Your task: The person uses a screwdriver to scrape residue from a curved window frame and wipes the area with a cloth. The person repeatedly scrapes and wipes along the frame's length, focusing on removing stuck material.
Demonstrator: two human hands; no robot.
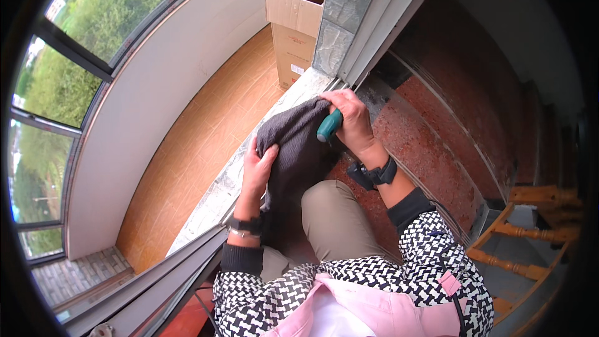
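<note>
A dark grey cloth (299, 150) is stretched between my two hands above the door sill. My left hand (259, 164) grips its left edge, thumb on top. With my right hand (348, 119) I pinch the cloth's upper corner and also hold a green handle (329, 125), whose rounded end points down and left. The tool's other end is hidden in the hand. Beneath the cloth run the pale stone sill (224, 175) and the metal door track (338, 84), partly covered.
A tall cardboard box (295, 42) stands beyond the sill by a stone-tiled pillar (344, 14). Windows curve along the left above a wood-look floor (210, 103). Reddish flooring (421, 150) lies at right, with a wooden railing or chair (514, 231) at lower right.
</note>
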